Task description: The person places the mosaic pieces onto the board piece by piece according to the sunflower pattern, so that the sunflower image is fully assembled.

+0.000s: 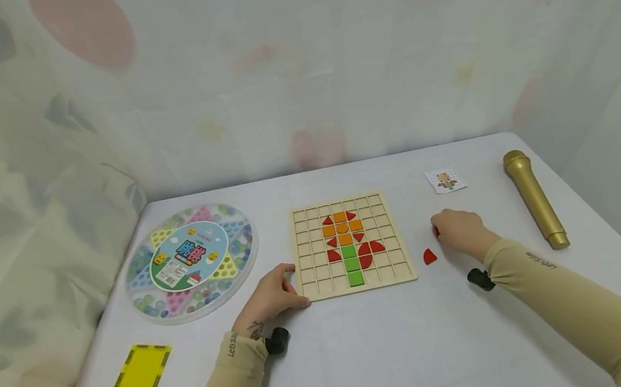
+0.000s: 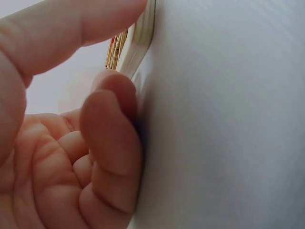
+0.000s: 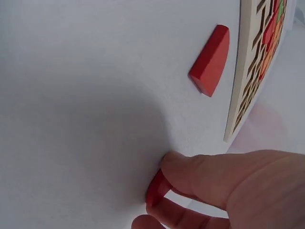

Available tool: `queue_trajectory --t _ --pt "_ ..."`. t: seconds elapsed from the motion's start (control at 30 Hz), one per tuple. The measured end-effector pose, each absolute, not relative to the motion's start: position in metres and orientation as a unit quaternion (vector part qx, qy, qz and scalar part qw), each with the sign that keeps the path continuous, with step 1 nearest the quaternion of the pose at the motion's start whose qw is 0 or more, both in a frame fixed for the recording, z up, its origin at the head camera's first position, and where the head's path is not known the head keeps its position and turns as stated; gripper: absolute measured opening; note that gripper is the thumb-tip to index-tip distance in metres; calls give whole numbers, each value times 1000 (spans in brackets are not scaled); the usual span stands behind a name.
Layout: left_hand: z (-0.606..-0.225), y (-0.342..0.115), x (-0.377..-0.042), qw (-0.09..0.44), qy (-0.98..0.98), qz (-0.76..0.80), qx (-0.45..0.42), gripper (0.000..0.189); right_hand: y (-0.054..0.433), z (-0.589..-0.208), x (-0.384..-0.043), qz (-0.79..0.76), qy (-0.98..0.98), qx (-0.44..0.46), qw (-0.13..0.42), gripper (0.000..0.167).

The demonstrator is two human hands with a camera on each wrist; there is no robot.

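A wooden grid board (image 1: 324,282) lies mid-table, bearing orange, green and red pieces in a flower-like pattern. My left hand (image 1: 270,296) holds its near left corner, thumb at the front edge and a finger at the left edge; the left wrist view shows the other fingers curled against the table. To the right of the board, my right hand (image 1: 462,231) pinches a red piece (image 3: 158,187) between thumb and finger at the tabletop. The fingers partly cover its shape. Another red piece, a quarter-round wedge (image 1: 429,257), lies between that hand and the board.
A small pattern card (image 1: 446,180) lies behind my right hand. A gold cylinder like a microphone (image 1: 536,200) is at the far right. On the left are a round marble-game box (image 1: 191,263) and a yellow square frame (image 1: 141,371). Curtains (image 1: 330,83) hang behind the table.
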State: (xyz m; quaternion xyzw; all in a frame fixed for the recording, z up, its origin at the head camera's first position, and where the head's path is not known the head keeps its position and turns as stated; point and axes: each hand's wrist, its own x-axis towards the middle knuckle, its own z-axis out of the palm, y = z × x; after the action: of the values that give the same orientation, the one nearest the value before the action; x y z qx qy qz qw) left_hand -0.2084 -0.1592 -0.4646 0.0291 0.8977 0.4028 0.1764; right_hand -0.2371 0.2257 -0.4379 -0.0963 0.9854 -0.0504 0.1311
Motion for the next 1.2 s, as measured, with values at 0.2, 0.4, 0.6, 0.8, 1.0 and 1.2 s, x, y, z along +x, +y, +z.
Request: queue_trajectory --t 0.2,0.4,0.6,0.8,1.0,1.2 --pt "-465 -160 -209 180 895 407 29 80 223 -436 -244 -114 980 -75 144 6" --pt "-466 -161 -209 181 894 408 31 80 195 -427 -253 -246 954 -91 146 19" --pt "-464 -159 -208 180 893 412 30 80 136 -413 -262 -354 912 -135 155 22" --pt "-467 -159 -209 177 897 403 47 79 84 -415 -272 -371 895 -201 141 1" --pt "-468 -161 -209 173 895 408 52 78 50 -426 -276 -293 905 -271 147 11" --pt "-466 -163 -209 171 893 412 53 78 36 -432 -276 -226 915 -302 142 14"
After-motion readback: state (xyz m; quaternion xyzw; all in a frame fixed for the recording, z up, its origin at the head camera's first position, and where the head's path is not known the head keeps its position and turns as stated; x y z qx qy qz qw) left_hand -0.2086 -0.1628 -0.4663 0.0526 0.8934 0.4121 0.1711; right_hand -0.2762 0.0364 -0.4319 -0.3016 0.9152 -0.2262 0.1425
